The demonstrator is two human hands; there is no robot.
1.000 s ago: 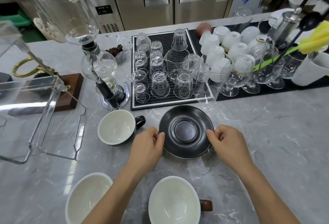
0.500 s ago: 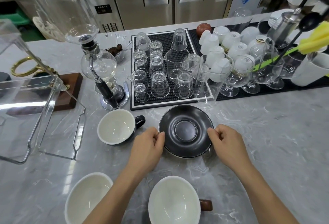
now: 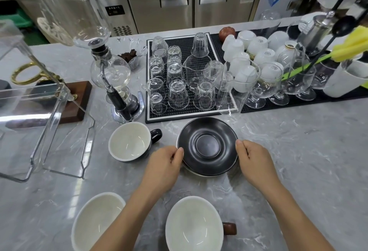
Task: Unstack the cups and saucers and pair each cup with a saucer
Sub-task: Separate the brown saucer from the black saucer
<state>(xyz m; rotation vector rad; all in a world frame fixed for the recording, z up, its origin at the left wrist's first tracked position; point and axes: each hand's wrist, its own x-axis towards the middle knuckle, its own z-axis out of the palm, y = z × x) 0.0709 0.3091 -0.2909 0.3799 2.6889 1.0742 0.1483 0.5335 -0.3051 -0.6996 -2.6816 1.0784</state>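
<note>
black saucer stack [image 3: 207,145] pinched between left hand [image 3: 163,164], right hand [image 3: 254,160]

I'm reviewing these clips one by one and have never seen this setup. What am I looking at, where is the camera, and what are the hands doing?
There is no machine here: a person works with two bare hands, filmed by one wide-angle camera worn on the head, looking down at a marble counter. The left hand and right hand each pinch an opposite edge of a stack of black saucers; a paler rim shows beneath the top one. Three cups with white insides stand apart on the counter: a black-handled cup, a brown-handled cup and a third cup at the bottom left. Behind are a glass siphon brewer and a mat of upturned glasses.
</note>
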